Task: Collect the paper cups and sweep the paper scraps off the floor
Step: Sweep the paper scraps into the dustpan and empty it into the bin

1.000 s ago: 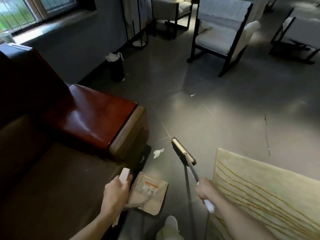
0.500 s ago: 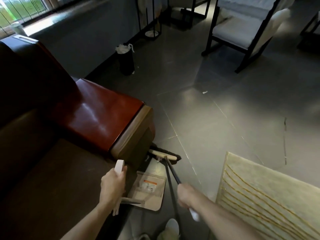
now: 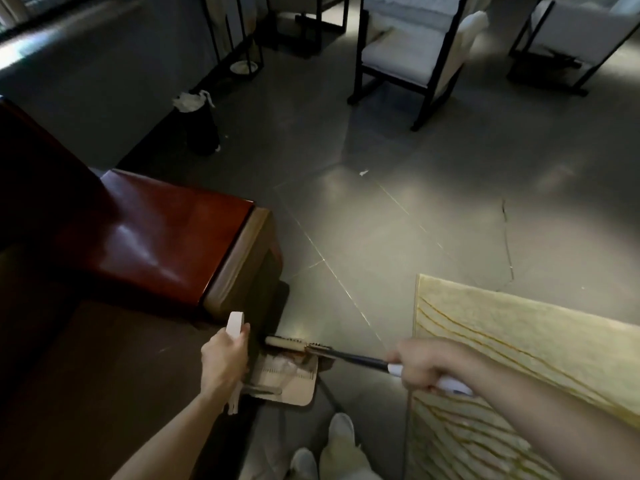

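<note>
On glossy tiles (image 3: 381, 237), bristly broom (image 3: 284, 342), flat dustpan (image 3: 294, 388)

Low in the frame, the left grip (image 3: 223, 358) curls round the white upright handle of a beige dustpan (image 3: 298, 389), which sits on the grey floor (image 3: 415, 237) beside a red-brown sofa arm (image 3: 166, 237). The right grip (image 3: 420, 367) holds the dark shaft of a broom (image 3: 285, 342), whose head lies along the pan's far edge. Something pale lies in the pan, possibly paper; it is blurred. A small white scrap (image 3: 363, 172) lies on the floor near mid-frame. A cream rug (image 3: 519, 341) fills the lower right. A black bin (image 3: 202, 133) with a white liner stands upper left, and a white-cushioned chair (image 3: 408, 53) top centre.
</note>
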The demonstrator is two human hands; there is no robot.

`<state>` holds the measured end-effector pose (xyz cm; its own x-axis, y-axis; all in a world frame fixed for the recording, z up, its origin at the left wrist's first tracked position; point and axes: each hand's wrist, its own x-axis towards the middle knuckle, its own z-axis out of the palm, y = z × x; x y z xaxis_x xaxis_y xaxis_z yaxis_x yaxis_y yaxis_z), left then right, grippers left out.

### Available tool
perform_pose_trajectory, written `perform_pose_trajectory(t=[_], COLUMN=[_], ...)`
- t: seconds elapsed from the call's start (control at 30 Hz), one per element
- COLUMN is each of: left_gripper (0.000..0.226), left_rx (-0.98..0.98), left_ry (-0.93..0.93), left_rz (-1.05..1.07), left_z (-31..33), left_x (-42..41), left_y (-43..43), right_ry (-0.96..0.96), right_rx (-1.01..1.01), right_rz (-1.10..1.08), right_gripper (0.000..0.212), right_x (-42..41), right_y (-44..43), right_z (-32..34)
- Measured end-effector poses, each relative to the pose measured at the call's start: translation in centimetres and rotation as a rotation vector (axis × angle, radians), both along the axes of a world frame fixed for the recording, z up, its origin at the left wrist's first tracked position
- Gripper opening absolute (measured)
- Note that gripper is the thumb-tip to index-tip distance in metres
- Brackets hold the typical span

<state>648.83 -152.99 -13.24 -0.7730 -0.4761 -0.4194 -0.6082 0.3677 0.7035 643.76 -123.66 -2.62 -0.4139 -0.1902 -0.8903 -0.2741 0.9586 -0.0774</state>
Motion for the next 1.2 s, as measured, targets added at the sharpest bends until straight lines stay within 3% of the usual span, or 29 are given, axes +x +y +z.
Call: perform_pose_trajectory(t=[0.2, 0.43, 0.7, 1.0, 1.2], left_gripper=[0.026, 0.032, 0.029, 0.028, 0.024], left_rx=[0.041, -0.030, -0.041, -0.113, -0.120], left_ry=[0.072, 0.125, 0.124, 0.155, 0.158], left_rz=[-0.127, -0.257, -0.217, -0.102, -0.098], left_z=[0.7, 2.3, 2.3, 4.0, 4.5], left_x=[-0.4, -6.3, -17.9, -33.8, -45.5], left_y=[1.5, 3.7, 6.7, 9.7, 10.7], right_ry=[-0.033, 0.148, 0.286, 0.289, 0.312], right_rx=[-0.165, -0.260, -0.315, -0.223, -0.194], right_rz=[-0.552, -0.959, -1.001, -0.931, -0.937], right_gripper=[0.032, 0.026, 0.033, 0.015, 0.016], right_x=[-0.8, -3.0, -13.7, -31.5, -43.5], right_y=[2.5, 2.7, 5.9, 10.0, 11.1], right_z=[0.3, -3.8, -7.0, -6.0, -6.0])
